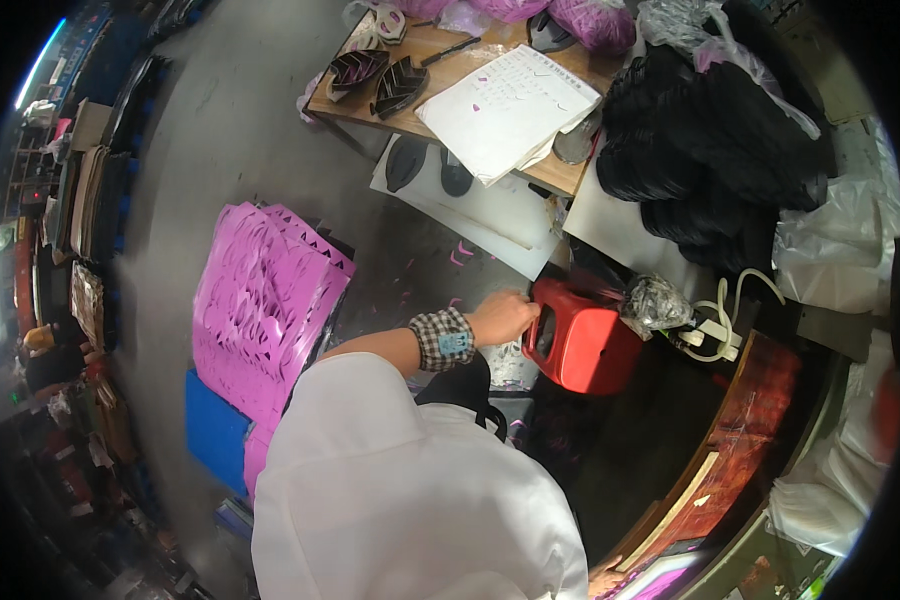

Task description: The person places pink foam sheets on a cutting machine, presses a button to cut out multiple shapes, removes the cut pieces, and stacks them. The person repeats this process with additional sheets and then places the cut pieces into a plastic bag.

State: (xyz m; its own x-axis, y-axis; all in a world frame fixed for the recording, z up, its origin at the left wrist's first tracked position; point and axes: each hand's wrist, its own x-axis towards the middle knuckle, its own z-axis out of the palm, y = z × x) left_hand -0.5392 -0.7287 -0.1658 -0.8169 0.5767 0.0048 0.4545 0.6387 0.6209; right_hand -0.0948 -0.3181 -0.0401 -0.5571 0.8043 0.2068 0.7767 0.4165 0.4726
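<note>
My left hand [503,318], with a checked band on the wrist, reaches across in front of me. Its fingers are curled round the edge of a red plastic stool [595,345], beside the dark opening in the stool's side. At the lower right, part of my right hand [605,578] shows by the end of a reddish wooden board [755,410]; its fingers are mostly hidden. Left of my arm lies a stack of pink die-cut sheets [260,300] full of cut-out slots, with a blue panel [217,430] under its near end.
Ahead stands a wooden table [490,70] with written papers [510,110], a pen and dark shoe-shaped pieces [400,87]. Black stacked pieces [710,140] fill the right. A white power strip [715,335] with a cable lies near the stool. Pink scraps [460,255] litter the floor.
</note>
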